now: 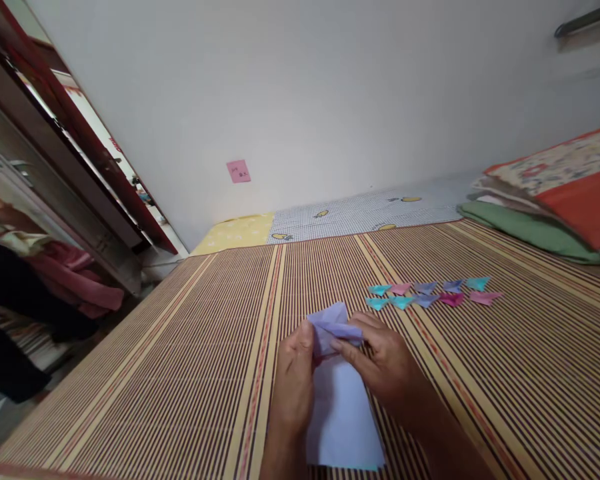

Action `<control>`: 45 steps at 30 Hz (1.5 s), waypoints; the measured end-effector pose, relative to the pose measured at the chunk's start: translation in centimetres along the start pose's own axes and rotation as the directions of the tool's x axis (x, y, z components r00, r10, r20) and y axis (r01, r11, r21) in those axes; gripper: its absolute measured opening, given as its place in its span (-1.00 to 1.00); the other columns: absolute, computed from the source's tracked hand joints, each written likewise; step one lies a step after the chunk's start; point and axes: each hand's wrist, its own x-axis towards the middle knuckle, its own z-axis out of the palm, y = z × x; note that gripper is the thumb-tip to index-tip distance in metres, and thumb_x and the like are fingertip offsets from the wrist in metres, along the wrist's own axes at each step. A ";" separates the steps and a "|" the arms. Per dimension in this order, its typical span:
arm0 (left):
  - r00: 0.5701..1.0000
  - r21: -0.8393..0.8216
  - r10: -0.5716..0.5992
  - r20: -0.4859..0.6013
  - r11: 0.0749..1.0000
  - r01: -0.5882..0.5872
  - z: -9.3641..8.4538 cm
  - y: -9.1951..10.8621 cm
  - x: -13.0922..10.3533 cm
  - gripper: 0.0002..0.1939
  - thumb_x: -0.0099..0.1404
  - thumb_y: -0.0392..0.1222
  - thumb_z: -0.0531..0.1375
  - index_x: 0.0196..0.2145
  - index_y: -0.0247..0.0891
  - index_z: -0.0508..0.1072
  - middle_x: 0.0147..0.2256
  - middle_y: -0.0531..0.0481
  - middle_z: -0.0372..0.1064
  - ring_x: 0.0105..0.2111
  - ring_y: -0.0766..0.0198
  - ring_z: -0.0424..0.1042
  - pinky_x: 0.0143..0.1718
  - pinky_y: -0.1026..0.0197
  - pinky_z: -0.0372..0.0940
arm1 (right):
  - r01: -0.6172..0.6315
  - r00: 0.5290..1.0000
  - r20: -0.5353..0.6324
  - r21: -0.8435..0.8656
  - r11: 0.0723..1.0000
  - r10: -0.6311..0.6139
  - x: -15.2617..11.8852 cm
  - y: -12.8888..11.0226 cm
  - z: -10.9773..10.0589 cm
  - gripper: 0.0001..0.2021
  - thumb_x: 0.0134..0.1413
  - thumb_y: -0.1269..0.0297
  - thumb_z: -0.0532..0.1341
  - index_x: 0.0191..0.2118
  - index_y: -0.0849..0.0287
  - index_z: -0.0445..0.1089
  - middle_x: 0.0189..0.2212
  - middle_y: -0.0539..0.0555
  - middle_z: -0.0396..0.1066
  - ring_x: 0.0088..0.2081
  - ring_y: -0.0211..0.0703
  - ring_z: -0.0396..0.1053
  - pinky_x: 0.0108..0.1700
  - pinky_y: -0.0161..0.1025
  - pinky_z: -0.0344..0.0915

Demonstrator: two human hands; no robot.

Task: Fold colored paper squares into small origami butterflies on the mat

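A partly folded sheet of purple paper [333,328] is held up between both hands. My left hand [296,363] pinches its left edge with the thumb on top. On its right side my right hand [380,353] grips the paper between thumb and fingers. Below the hands lies a stack of pale paper sheets [345,420] on the striped mat [205,347]. To the right, beyond my right hand, small folded paper pieces in teal, purple and pink, such as a magenta one [451,299], are set out in two rows.
Folded cloths in orange and green [530,230] are piled at the right. A patterned sheet [325,220] runs along the wall, which bears a pink note [239,171]. At the left are a dark-trousered leg [25,300] of a person, pink cloth [75,280] and a doorway.
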 end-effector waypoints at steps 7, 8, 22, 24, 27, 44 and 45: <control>0.999 0.012 -0.025 0.043 1.000 0.025 0.4 -0.2 -0.1 -0.63 0.38 0.04 0.23 -0.08 -0.29 0.63 -0.31 -0.09 0.56 -0.31 0.18 0.49 -0.22 0.20 0.35 | -0.188 0.973 -0.103 0.169 0.968 0.207 -0.2 0.3 0.2 -0.82 0.25 0.15 0.24 -0.31 0.11 0.49 -0.44 0.02 0.47 -0.39 -0.10 0.37 -0.34 -0.23 0.26; 0.999 0.016 -0.031 0.041 0.999 0.030 0.3 -0.3 0.0 -0.63 0.39 0.04 0.23 -0.09 -0.30 0.63 -0.32 -0.09 0.56 -0.32 0.19 0.48 -0.24 0.21 0.34 | -0.201 0.970 -0.097 0.195 0.960 0.222 -0.2 0.3 0.2 -0.80 0.27 0.14 0.22 -0.34 0.11 0.47 -0.45 0.01 0.46 -0.41 -0.12 0.36 -0.36 -0.24 0.24; 1.000 0.114 -0.018 0.009 0.993 0.017 0.8 -0.5 -0.2 -0.62 0.39 0.09 0.20 -0.32 -0.31 0.57 -0.50 0.04 0.27 -0.49 0.31 0.19 -0.43 0.30 0.13 | -0.209 0.950 -0.212 0.114 0.971 0.229 -0.3 0.6 0.5 -0.68 0.17 0.14 0.27 -0.56 0.09 0.28 -0.62 -0.08 0.17 -0.55 -0.23 0.10 -0.47 -0.27 0.06; 1.000 0.147 -0.010 -0.030 0.989 0.014 0.8 -0.5 -0.2 -0.59 0.36 0.12 0.22 -0.42 -0.30 0.51 -0.53 0.09 0.17 -0.52 0.33 0.12 -0.48 0.31 0.08 | -0.216 0.947 -0.216 0.118 0.969 0.238 -0.3 0.7 0.6 -0.68 0.17 0.12 0.29 -0.55 0.09 0.29 -0.63 -0.08 0.17 -0.55 -0.22 0.11 -0.47 -0.27 0.09; 0.996 0.147 0.015 -0.086 0.989 -0.002 1.1 -0.5 -0.3 -0.58 0.34 0.15 0.23 -0.43 -0.29 0.49 -0.53 0.09 0.19 -0.51 0.33 0.14 -0.48 0.32 0.11 | -0.248 0.908 -0.321 0.106 0.963 0.269 -0.2 1.0 0.8 -0.76 0.07 0.11 0.37 -0.43 0.09 0.36 -0.58 -0.07 0.26 -0.51 -0.20 0.20 -0.42 -0.26 0.17; 0.955 0.210 0.194 -0.225 0.967 -0.146 1.2 -0.6 -0.4 -0.71 0.33 0.01 0.28 -0.42 -0.26 0.48 -0.55 0.11 0.30 -0.54 0.38 0.24 -0.50 0.36 0.17 | -0.291 0.932 -0.054 0.480 0.828 0.359 0.1 0.9 0.3 -0.80 0.10 0.11 0.35 -0.29 0.14 0.49 -0.44 0.01 0.50 -0.39 -0.13 0.44 -0.36 -0.27 0.36; 0.950 0.202 0.201 -0.239 0.967 -0.153 1.3 -0.5 -0.4 -0.71 0.33 0.01 0.29 -0.41 -0.25 0.48 -0.54 0.10 0.32 -0.53 0.37 0.27 -0.49 0.36 0.19 | -0.305 0.929 -0.033 0.494 0.814 0.368 0.1 0.9 0.4 -0.80 0.07 0.12 0.37 -0.29 0.15 0.50 -0.43 0.02 0.53 -0.37 -0.11 0.46 -0.35 -0.26 0.39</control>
